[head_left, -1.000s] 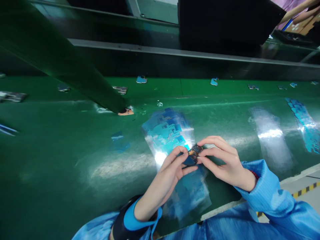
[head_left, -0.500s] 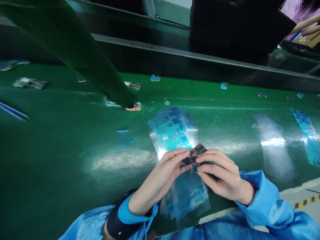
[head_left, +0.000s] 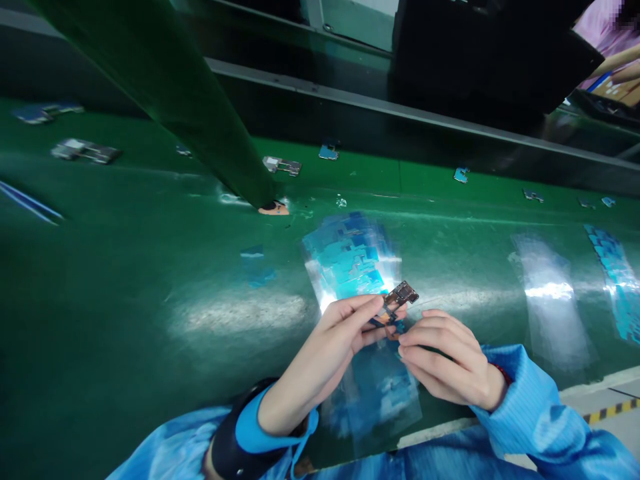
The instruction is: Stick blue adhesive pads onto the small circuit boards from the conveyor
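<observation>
My left hand [head_left: 345,327] grips a small dark circuit board [head_left: 403,292] between thumb and fingers, its far end tilted up. A blue patch and orange-brown bits show on the board's lower part. Just to the right, my right hand [head_left: 450,353] is pinched at the board's lower edge; what its fingertips hold is too small to make out. Beyond the hands lies a fanned stack of clear sheets with blue film pieces [head_left: 345,257]. More translucent blue sheets [head_left: 380,400] lie below the hands, close to the table's front edge.
A green-covered post [head_left: 200,107] slants down to the green table [head_left: 125,280]. Several circuit boards [head_left: 85,151] line the raised back ledge. Tweezers [head_left: 33,203] lie at left. Clear sheets [head_left: 550,293] and blue film strips [head_left: 617,287] are at right. A co-worker's arm [head_left: 620,63] shows at top right.
My right fingers have drawn back from the board's upper part to its lower edge, leaving more of it exposed. The left hand keeps its hold. The view has shifted slightly.
</observation>
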The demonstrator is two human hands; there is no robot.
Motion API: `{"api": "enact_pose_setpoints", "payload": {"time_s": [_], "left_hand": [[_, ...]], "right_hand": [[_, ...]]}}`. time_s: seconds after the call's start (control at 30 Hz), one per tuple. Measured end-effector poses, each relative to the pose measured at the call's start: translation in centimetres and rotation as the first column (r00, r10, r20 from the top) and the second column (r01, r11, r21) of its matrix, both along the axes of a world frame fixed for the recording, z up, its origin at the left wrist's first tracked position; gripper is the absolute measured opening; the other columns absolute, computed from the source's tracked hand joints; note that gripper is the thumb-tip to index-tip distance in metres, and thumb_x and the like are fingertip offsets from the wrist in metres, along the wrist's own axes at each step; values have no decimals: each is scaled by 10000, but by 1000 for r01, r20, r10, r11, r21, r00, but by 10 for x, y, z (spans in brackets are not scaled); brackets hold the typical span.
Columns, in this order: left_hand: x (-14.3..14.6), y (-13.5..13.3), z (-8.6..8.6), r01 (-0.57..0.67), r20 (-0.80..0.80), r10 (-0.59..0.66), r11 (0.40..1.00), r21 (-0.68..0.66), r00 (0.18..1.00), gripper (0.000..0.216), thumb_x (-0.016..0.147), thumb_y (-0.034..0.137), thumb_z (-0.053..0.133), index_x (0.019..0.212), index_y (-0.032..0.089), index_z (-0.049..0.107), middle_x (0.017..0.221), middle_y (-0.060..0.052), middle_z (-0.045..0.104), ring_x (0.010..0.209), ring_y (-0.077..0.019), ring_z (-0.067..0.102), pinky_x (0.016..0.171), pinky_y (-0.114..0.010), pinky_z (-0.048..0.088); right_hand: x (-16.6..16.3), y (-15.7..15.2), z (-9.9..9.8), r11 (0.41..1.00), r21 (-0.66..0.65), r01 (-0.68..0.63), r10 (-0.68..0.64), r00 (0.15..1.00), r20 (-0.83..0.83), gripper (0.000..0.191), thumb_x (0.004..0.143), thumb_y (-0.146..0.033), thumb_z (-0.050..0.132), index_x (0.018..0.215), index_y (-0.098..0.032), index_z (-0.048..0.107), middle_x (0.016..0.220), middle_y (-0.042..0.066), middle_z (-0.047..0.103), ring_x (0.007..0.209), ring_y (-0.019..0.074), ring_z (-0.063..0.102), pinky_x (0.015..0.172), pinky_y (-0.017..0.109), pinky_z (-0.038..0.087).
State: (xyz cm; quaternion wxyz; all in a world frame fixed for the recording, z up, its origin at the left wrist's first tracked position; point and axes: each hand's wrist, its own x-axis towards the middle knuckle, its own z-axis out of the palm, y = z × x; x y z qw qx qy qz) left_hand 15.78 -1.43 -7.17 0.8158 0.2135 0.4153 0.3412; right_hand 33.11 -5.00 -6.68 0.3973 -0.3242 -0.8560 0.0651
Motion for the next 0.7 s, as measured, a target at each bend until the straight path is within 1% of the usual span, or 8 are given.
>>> {"api": "enact_pose_setpoints", "payload": {"time_s": [0.1, 0.2, 0.37, 0.43, 0.47, 0.53, 0.6, 0.7], "left_hand": [[-1, 0, -1, 1, 14, -1, 1000, -27, 1000, 200, 705, 334, 757, 711, 141, 706, 806, -80, 725, 755, -189, 663, 764, -302, 544], [-1, 0, -2, 10, 30, -9, 1000, -29, 1000, 182, 733, 323, 739, 740, 143, 711, 807, -78, 722, 753, -182, 662, 781, -308, 543], [-1, 0, -2, 30, 30, -30, 1000, -2, 999, 206, 755, 345, 717, 783, 142, 739, 816, -80, 721, 742, -176, 658, 747, -283, 546], [-1, 0, -1, 31, 10, -31, 999, 17, 999, 211, 755, 347, 715, 787, 141, 750, 811, -82, 722, 743, -175, 656, 742, -274, 548], [-1, 1, -1, 26, 6, -26, 999, 28, 1000, 204, 751, 342, 719, 787, 144, 755, 808, -79, 722, 750, -175, 656, 743, -270, 550], [-1, 1, -1, 12, 4, -12, 999, 40, 1000, 188, 730, 336, 740, 779, 155, 762, 821, -71, 723, 775, -175, 653, 745, -264, 557], [-1, 1, -1, -11, -10, 11, 1000, 22, 1000, 204, 683, 350, 781, 766, 164, 765, 831, -63, 721, 809, -186, 649, 741, -273, 570], [0, -1, -3, -62, -45, 60, 997, -37, 997, 245, 586, 382, 843, 717, 190, 763, 807, -42, 719, 821, -203, 650, 711, -291, 589]], "right_hand": [[2, -1, 0, 1000, -1, -13, 13, 999, 38, 173, 785, -53, 626, 921, -160, 642, 812, 44, 742, 753, 145, 686, 827, 299, 578], [6, -4, -3, 1000, 0, -31, 31, 998, 63, 199, 778, -56, 633, 947, -161, 640, 840, 43, 747, 774, 152, 691, 845, 305, 573], [8, -5, -6, 997, -4, -72, 72, 992, 101, 204, 806, -66, 597, 982, -161, 635, 856, 44, 752, 812, 159, 691, 866, 323, 571], [6, -4, -7, 999, -10, -52, 52, 996, 67, 199, 789, -68, 620, 962, -165, 633, 847, 53, 746, 798, 163, 689, 849, 325, 574], [5, -3, -7, 999, -27, -31, 31, 999, 23, 182, 778, -73, 636, 935, -165, 631, 850, 68, 741, 802, 170, 688, 836, 335, 577], [2, -1, -7, 994, -112, 4, -15, 995, -102, 150, 756, -90, 670, 875, -163, 613, 868, 104, 726, 838, 196, 684, 810, 358, 579], [-1, 0, -6, 969, -245, 23, -77, 974, -215, 180, 734, -120, 708, 856, -169, 585, 900, 122, 715, 869, 215, 683, 792, 366, 577], [-4, 2, -5, 904, -420, 80, -197, 950, -243, 306, 717, -170, 745, 973, -173, 577, 932, 112, 708, 862, 205, 689, 768, 333, 578]]}}
